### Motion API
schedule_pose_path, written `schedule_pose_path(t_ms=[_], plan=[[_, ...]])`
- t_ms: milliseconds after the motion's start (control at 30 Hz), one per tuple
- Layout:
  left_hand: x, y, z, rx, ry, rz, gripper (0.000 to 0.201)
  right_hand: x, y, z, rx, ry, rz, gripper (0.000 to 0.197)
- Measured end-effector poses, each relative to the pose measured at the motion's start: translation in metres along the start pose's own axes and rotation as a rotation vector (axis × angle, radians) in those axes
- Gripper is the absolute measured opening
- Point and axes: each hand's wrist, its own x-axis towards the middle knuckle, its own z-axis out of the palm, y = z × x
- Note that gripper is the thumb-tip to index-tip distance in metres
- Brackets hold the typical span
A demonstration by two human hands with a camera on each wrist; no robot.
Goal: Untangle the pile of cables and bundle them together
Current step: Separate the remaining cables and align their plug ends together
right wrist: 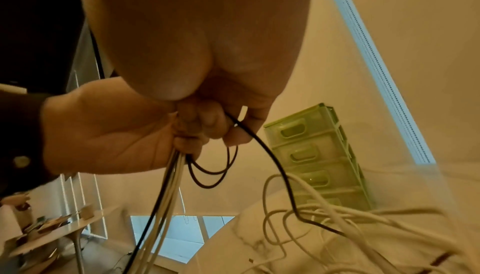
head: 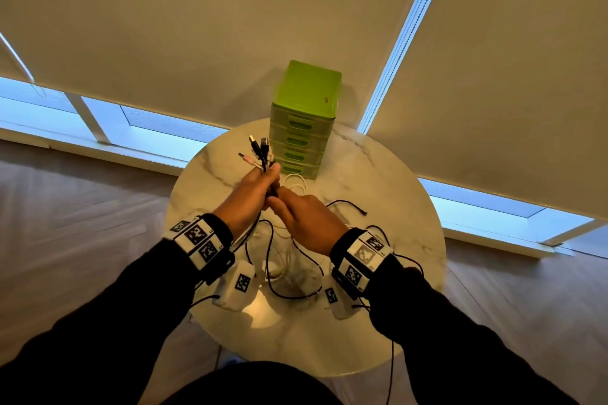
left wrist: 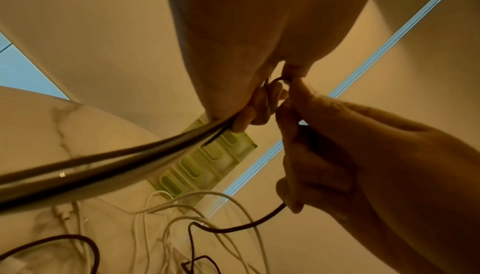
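Observation:
My left hand grips a bundle of black and white cables above the round marble table, with the plug ends sticking up past its fingers. My right hand meets it from the right and pinches a thin black cable just below the left fist. In the right wrist view the left hand holds the bundle's strands, which hang down. In the left wrist view the right hand holds the black cable, which trails to the table. Loose black and white cables lie tangled under my wrists.
A green mini drawer unit stands at the table's far edge, just behind my hands. Roller blinds cover the windows behind it. Wooden floor surrounds the table. A second table with clutter shows low on the left in the right wrist view.

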Motion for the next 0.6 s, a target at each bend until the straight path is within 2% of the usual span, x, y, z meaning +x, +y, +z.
schedule_pose_path(t_ms=[67, 133, 300, 467, 533, 600], plan=[[0.001, 0.001, 0.000, 0.012, 0.044, 0.020, 0.030, -0.002, 0.004, 0.001, 0.088, -0.096, 0.028, 0.026], [0.003, 0.006, -0.001, 0.009, 0.090, 0.056, 0.027, -0.004, 0.016, 0.004, 0.109, -0.187, 0.080, 0.027], [0.002, 0.015, -0.008, -0.029, 0.168, 0.135, 0.025, -0.008, 0.058, 0.010, -0.013, -0.255, 0.208, 0.035], [0.009, 0.028, -0.031, -0.244, 0.325, 0.194, 0.030, -0.017, 0.092, -0.003, -0.163, -0.388, 0.347, 0.036], [0.012, 0.036, -0.045, -0.257, 0.358, 0.226, 0.030, -0.029, 0.100, -0.007, -0.115, -0.397, 0.407, 0.043], [0.010, 0.039, -0.050, -0.186, 0.355, 0.243, 0.028, -0.035, 0.108, -0.007, -0.063, -0.341, 0.446, 0.048]])
